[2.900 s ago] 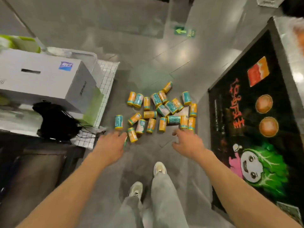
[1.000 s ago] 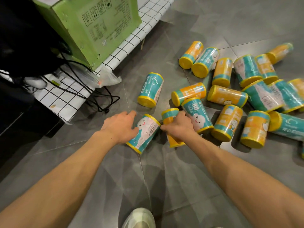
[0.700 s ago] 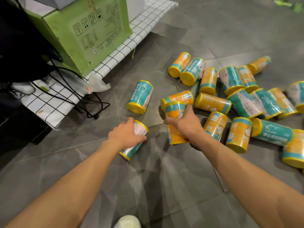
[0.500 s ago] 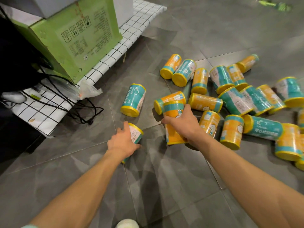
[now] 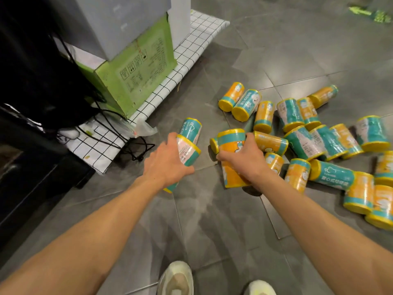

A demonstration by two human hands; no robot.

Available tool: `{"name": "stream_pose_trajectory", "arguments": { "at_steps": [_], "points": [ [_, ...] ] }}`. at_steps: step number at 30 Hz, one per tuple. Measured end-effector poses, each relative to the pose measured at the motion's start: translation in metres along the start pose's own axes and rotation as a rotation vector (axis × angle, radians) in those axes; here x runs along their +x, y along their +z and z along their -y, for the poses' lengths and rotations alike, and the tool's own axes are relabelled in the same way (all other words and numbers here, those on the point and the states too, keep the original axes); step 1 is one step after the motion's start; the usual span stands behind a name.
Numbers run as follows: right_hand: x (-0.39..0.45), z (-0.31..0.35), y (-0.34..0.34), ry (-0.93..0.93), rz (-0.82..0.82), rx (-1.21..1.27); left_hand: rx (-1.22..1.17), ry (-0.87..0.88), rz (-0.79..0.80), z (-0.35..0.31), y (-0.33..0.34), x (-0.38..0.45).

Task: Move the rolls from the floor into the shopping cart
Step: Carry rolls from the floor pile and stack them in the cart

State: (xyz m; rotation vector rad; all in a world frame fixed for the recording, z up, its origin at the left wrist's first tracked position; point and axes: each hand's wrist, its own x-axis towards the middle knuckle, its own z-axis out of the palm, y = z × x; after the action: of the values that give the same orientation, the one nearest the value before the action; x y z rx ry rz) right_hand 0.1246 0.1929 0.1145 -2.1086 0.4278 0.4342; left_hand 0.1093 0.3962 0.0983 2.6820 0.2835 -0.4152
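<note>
From the head view, the left hand [image 5: 164, 165] curls round a teal roll [image 5: 187, 151], fingers hidden behind it. The right hand [image 5: 244, 160] grips an orange roll [image 5: 230, 158]; whether either roll is clear of the floor [image 5: 212, 220] cannot be told. The other rolls [image 5: 308, 141] lie scattered at right, some cut off by the frame edge.

The left hand [image 5: 164, 165] grips a teal and white roll [image 5: 187, 153], and the right hand [image 5: 246, 159] grips an orange roll [image 5: 230, 150] with a teal band. More rolls [image 5: 319, 143] lie scattered on the grey tiled floor [image 5: 212, 220] to the right, one teal roll [image 5: 192, 128] just beyond the left hand. A green box [image 5: 136, 75] under a grey box [image 5: 119, 24] stands on a white gridded platform [image 5: 191, 41], with black cables [image 5: 127, 137] trailing beside it. Two pale shoes [image 5: 176, 277] show at the bottom edge.
</note>
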Motion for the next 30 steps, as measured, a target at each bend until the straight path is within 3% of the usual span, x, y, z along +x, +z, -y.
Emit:
{"name": "stream_pose_trajectory", "arguments": {
  "at_steps": [4,9,17,23,30],
  "points": [
    [-0.063,0.084,-0.055,-0.022,0.012,-0.069,0.047,0.037,0.001,-0.033,-0.114,-0.054],
    [-0.172,0.240,-0.153,-0.129,0.078,-0.210,0.136,0.062,0.015,-0.081,-0.300,-0.150],
    [-0.322,0.464,-0.269,-0.438,0.218,-0.522,0.251,-0.018,-0.157,-0.135,-0.569,-0.297],
    [-0.422,0.565,-0.275,-0.857,0.328,-0.742,0.215,-0.213,-0.351,-0.123,-0.669,-0.428],
    [-0.567,0.619,-0.190,-1.309,0.530,-0.881,0.252,-0.555,-0.462,-0.059,-0.707,-0.605]
  ]
}}
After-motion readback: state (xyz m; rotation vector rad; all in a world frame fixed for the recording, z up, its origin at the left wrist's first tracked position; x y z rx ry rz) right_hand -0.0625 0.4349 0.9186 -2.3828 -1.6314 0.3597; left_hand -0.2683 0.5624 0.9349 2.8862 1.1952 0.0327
